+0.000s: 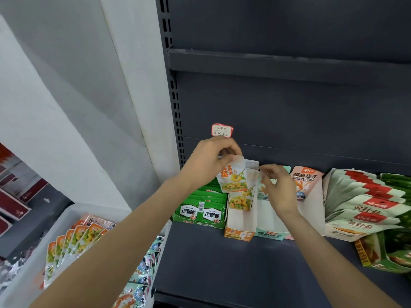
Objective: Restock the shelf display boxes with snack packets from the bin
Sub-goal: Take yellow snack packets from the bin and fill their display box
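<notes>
Pinching the orange snack packet (233, 177) by its top edge, the left hand (206, 162) holds it upright, long axis vertical, directly above the back of the orange display box (241, 221), where one matching packet already stands. The drop is straight down and slightly forward. The right hand (279, 187) sits just beside it at the neighbouring teal box (268, 234), fingers (266, 168) curled, seemingly nipping a packet top there. The bin (73, 210) lies lower left.

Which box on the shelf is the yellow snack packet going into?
The orange-fronted box, second from the left beside the green box. The left hand holds the packet right above it, and it shows the same yellow snack picture.
</notes>
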Demonstrator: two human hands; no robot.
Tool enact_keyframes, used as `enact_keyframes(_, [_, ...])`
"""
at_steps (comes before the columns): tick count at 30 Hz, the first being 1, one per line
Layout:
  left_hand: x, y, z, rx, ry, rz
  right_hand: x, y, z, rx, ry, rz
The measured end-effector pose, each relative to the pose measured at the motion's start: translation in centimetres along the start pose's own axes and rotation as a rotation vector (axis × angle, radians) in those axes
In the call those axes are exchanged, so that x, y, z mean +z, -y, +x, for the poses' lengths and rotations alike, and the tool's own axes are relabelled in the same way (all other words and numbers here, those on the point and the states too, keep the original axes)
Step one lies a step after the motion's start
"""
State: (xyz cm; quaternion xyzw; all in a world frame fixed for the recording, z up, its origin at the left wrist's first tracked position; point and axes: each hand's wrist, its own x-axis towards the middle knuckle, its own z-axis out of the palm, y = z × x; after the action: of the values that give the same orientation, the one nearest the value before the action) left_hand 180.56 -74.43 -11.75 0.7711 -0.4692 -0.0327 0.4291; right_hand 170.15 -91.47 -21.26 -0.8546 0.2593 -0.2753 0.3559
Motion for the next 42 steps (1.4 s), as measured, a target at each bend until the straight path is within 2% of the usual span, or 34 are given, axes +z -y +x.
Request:
enact_keyframes(6, [2.7, -1.0, 2.5, 0.042, 0.037, -0.056, -2.3, 0.8, -0.4, 0.038, 0.14, 0.21])
enact_keyframes(11, [3.9, -1.2, 3.6, 0.067, 0.058, -0.037, -2.7, 1.6, -0.2, -0.022, 0.211, 0.224])
enact_keyframes(18, [4.7, 1.6, 2.2, -0.065, 0.044, 0.039, -0.9, 0.1, -0.2, 0.032, 0.198, 0.093])
enact_keyframes(23, [4.9, 3.5, 1.2, -0.178, -0.036, 0.119, 0.2, -0.3, -0.3, 0.086, 0.185, 0.025])
enact_keyframes(30, [7.3, 4.2, 1.3, -0.189, 0.071, 0.226, 0.9, -0.7, -0.1, 0.161, 0.155, -0.027])
enact_keyframes(42, [7.6, 5.2, 1.3, -0.188, 0.045, 0.278, 0.9, -0.8, -0.4, 0.179, 0.115, -0.043])
